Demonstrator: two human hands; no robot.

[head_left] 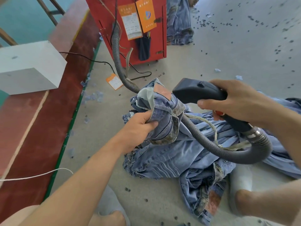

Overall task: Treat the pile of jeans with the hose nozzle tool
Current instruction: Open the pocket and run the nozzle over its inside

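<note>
A pile of blue jeans (175, 159) lies on the grey floor in front of me. My left hand (138, 128) grips the waistband of one pair of jeans (162, 108) and holds it bunched above the pile, with its pocket lining showing. My right hand (234, 98) grips the handle of the black hose nozzle tool (195, 90). The nozzle's wide head points left and sits against the top of the raised jeans. Its grey ribbed hose (224, 152) loops from the handle under my right wrist, across the pile and back to a red machine.
The red machine (130, 30) with orange tags stands ahead, hose and black cables at its base. More jeans (179, 25) lie behind it. A white box (29, 67) sits on the red strip at left. Dark bits and denim scraps litter the floor. My knees show below.
</note>
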